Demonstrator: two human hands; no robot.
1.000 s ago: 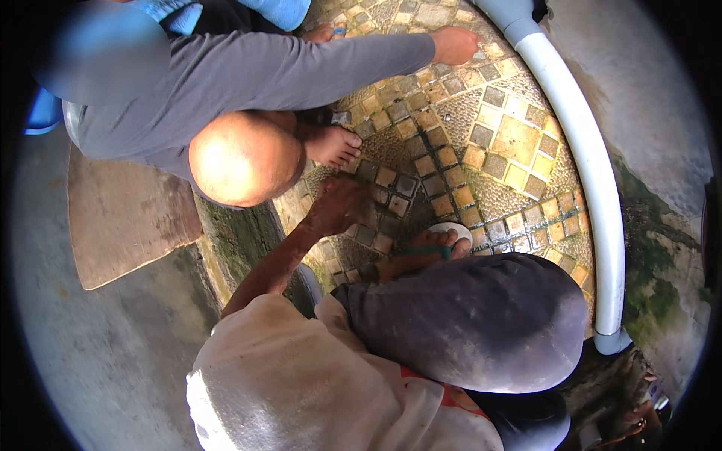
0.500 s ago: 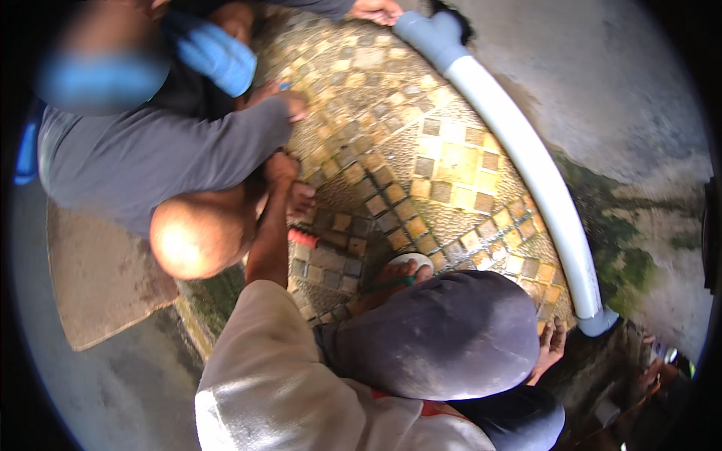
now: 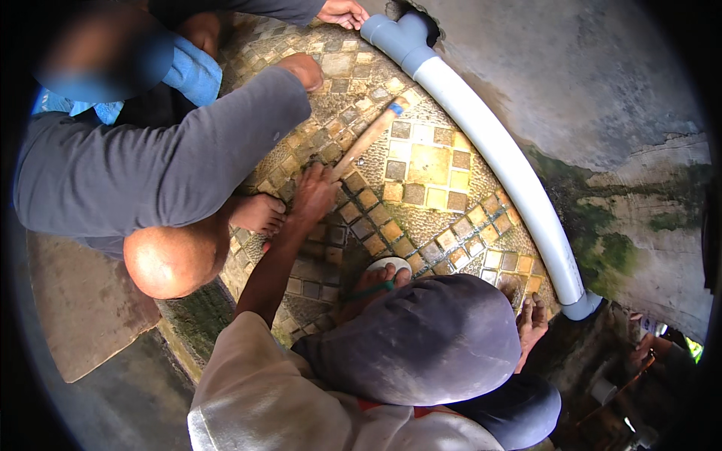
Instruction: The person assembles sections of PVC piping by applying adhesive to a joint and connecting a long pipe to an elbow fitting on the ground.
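My left hand (image 3: 314, 194) is closed around a wooden stick (image 3: 367, 143) that has a blue band near its far end. The stick slants up and right over the tiled floor (image 3: 432, 161); its lower end is hidden by my hand. To the right of my bent knee, my right hand (image 3: 532, 325) is down by the tiles, holding nothing, its fingers apart. A white plastic pipe (image 3: 500, 161) lies along the right edge of the tiles. It has a grey tee fitting (image 3: 398, 39) at the far end and a grey elbow (image 3: 580, 307) at the near end.
A co-worker in a grey sleeve (image 3: 173, 146) crouches on the left, a bare foot (image 3: 259, 213) close to my left arm. That person's other hand (image 3: 344, 13) reaches to the tee. A mossy concrete wall (image 3: 602, 248) borders the pipe; a flat slab (image 3: 83, 293) lies far left.
My left hand has moved up and right, and the wooden stick now shows extended from it. The co-worker's near arm has shifted upward. My right hand stays by the knee.
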